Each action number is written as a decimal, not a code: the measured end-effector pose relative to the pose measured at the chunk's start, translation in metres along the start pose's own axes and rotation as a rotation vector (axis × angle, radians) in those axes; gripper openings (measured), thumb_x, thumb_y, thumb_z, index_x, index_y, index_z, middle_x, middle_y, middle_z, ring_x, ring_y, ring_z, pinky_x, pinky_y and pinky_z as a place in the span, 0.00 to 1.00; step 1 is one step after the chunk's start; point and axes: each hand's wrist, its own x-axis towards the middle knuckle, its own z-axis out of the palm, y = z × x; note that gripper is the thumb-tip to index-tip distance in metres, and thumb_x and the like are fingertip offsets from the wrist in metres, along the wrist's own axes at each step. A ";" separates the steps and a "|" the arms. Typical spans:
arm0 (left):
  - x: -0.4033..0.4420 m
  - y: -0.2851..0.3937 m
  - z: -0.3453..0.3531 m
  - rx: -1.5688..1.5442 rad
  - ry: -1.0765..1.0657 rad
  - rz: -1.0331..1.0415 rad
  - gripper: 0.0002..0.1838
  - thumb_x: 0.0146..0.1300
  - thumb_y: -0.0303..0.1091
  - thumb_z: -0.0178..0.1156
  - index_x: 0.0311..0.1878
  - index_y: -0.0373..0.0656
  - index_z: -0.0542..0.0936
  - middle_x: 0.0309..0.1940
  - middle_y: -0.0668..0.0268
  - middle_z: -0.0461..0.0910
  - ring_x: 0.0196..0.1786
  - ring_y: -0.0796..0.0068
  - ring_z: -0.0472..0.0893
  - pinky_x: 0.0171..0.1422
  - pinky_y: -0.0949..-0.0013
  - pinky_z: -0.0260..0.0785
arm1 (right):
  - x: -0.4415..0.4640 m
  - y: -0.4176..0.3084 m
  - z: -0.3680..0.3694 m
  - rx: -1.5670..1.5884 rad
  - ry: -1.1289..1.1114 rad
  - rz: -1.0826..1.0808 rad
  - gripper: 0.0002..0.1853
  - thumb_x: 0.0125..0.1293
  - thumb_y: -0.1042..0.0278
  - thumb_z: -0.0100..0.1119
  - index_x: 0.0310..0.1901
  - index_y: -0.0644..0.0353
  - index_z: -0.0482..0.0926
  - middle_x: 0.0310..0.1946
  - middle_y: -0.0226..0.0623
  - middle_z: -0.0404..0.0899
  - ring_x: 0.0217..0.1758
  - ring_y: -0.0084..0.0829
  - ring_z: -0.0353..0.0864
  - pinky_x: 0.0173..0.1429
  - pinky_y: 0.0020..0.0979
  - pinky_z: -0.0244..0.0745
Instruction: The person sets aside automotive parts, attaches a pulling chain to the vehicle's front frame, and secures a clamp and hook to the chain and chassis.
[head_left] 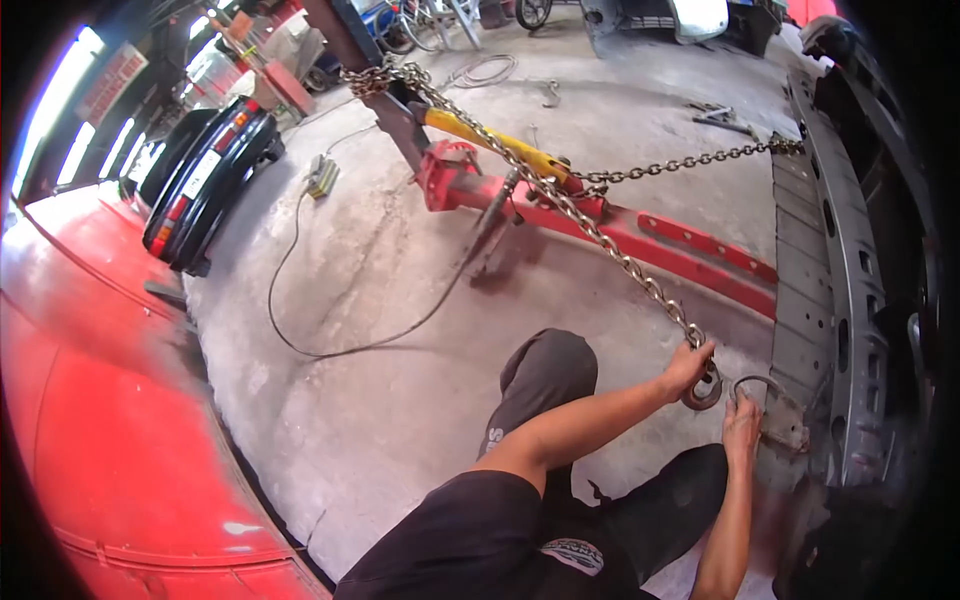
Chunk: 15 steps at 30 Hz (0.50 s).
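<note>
A metal chain (630, 262) runs from the upright post down to my left hand (688, 368), whose fingers are closed round its lower end. A rusty hook (703, 392) hangs at that hand, just below the fingers. To its right, my right hand (742, 420) grips a curved metal ring (757, 380) at its lower left side. This ring stands beside a metal clamp plate (785, 424) at the foot of the grey car sill (848, 300). The hook and the ring are close together but apart.
Behind the chain, a red pulling beam (690, 255) with a yellow ram (490, 138) lies across the floor. A second chain (690, 160) reaches the sill. A black hose (345, 353) curves to a pedal (322, 177). Red bodywork (120, 400) fills the left, near a dark bumper (205, 185).
</note>
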 end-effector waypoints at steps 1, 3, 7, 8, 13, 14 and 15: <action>-0.001 -0.002 -0.004 -0.009 -0.009 -0.010 0.19 0.65 0.47 0.57 0.43 0.37 0.73 0.33 0.63 0.76 0.34 0.72 0.76 0.37 0.64 0.73 | -0.001 -0.002 -0.001 -0.021 0.007 -0.034 0.18 0.59 0.74 0.60 0.52 0.71 0.77 0.52 0.56 0.74 0.57 0.54 0.72 0.61 0.48 0.65; -0.005 -0.006 -0.012 -0.021 -0.026 -0.045 0.19 0.65 0.47 0.57 0.44 0.38 0.73 0.33 0.63 0.76 0.34 0.72 0.77 0.37 0.64 0.73 | -0.004 -0.025 -0.013 -0.053 0.031 -0.061 0.21 0.57 0.75 0.61 0.53 0.70 0.75 0.56 0.54 0.70 0.60 0.54 0.69 0.63 0.47 0.64; -0.011 -0.007 -0.020 -0.045 -0.001 -0.091 0.17 0.65 0.45 0.56 0.42 0.38 0.74 0.32 0.64 0.76 0.33 0.72 0.76 0.38 0.65 0.72 | 0.004 -0.085 -0.019 0.262 0.089 -0.239 0.29 0.55 0.76 0.61 0.61 0.69 0.70 0.57 0.55 0.70 0.62 0.53 0.70 0.64 0.43 0.66; -0.018 -0.002 -0.023 -0.043 0.005 -0.105 0.17 0.65 0.45 0.56 0.42 0.39 0.74 0.32 0.64 0.76 0.33 0.73 0.76 0.38 0.65 0.72 | 0.007 -0.090 -0.014 0.341 0.017 -0.229 0.32 0.55 0.75 0.61 0.63 0.68 0.68 0.56 0.55 0.71 0.60 0.53 0.71 0.63 0.42 0.67; -0.019 -0.023 -0.049 -0.022 -0.095 -0.095 0.16 0.66 0.45 0.55 0.46 0.41 0.75 0.34 0.66 0.77 0.35 0.75 0.75 0.42 0.67 0.69 | 0.026 -0.109 0.000 0.530 -0.309 -0.172 0.42 0.49 0.76 0.60 0.70 0.62 0.60 0.48 0.56 0.78 0.55 0.52 0.77 0.60 0.40 0.70; -0.029 -0.016 -0.049 -0.008 -0.070 -0.089 0.20 0.65 0.47 0.56 0.47 0.38 0.75 0.36 0.63 0.78 0.38 0.74 0.76 0.44 0.69 0.69 | 0.028 -0.114 -0.005 0.535 -0.378 -0.137 0.41 0.49 0.77 0.59 0.70 0.62 0.60 0.48 0.56 0.78 0.54 0.52 0.78 0.60 0.40 0.71; -0.040 -0.011 -0.047 0.005 -0.046 -0.084 0.24 0.64 0.49 0.56 0.48 0.35 0.76 0.38 0.61 0.79 0.42 0.74 0.77 0.47 0.70 0.70 | 0.030 -0.115 -0.006 0.536 -0.437 -0.131 0.43 0.48 0.78 0.58 0.72 0.55 0.59 0.51 0.55 0.78 0.56 0.50 0.78 0.61 0.40 0.70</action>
